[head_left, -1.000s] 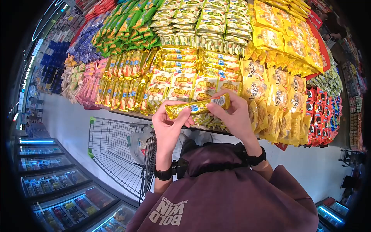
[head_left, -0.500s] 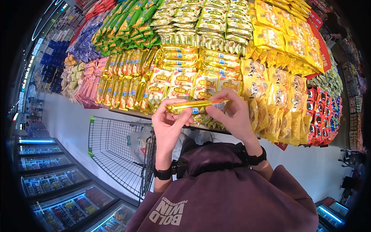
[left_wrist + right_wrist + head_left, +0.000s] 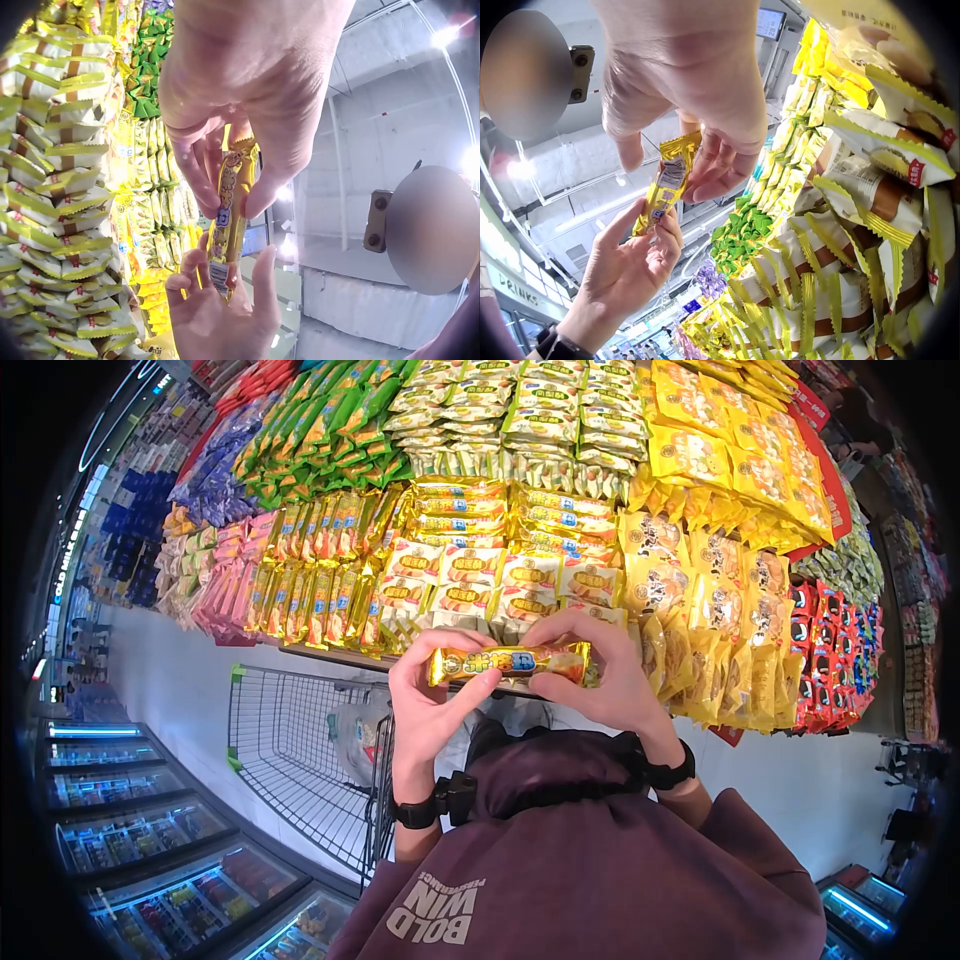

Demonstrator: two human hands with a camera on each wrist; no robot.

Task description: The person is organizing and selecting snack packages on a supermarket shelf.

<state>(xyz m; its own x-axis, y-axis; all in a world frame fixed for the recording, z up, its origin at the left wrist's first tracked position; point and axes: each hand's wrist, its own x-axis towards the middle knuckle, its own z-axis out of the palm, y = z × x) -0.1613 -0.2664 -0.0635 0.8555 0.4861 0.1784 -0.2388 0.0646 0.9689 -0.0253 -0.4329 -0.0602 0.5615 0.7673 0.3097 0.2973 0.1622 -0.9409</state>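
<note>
A gold-wrapped snack bar lies level between both hands in the head view, its printed front with blue and white characters facing up. My left hand grips the left end, thumb on the front edge. At the other end my right hand holds it with curled fingers behind and the thumb near the lower edge. In the left wrist view the left thumb and fingers pinch the snack bar. The right wrist view shows a barcode on the wrapper of the snack bar.
Just beyond the hands, a sloped display holds white snack packs, gold bars, green packs and yellow bags. A shopping cart with a plastic bag stands at the left. Lit freezers line the lower left.
The snack bar has been rolled between the fingers: the barcode was on top, then a narrow edge, and now the printed front faces up. Both hands stay on it, slightly lower.
</note>
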